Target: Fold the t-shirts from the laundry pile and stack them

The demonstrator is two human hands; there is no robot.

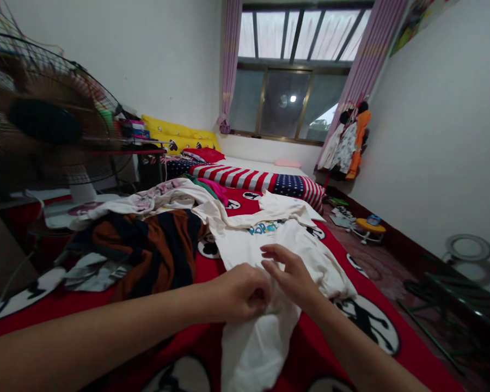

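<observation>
A white shirt (239, 247) with blue lettering on its front lies spread on a red blanket (212, 340) patterned with black-and-white figures. My left hand (243, 291) comes in from the left with curled fingers, closed on the shirt's near part; the fingertips are partly hidden. Just to its right, my right hand (288, 269) hovers over the shirt with its fingers bent but apart, holding nothing. A strip of the white cloth runs from beneath the hands toward me. Left of the shirt lies a rumpled brown-and-navy striped garment (163, 247).
More clothes (155, 198) are heaped behind the striped garment. A running fan (44, 120) stands at left. Farther back is a bed with a stars-and-stripes cover (245, 177). On the right floor are a yellow stool (371, 226) and a dark green metal frame (465, 294).
</observation>
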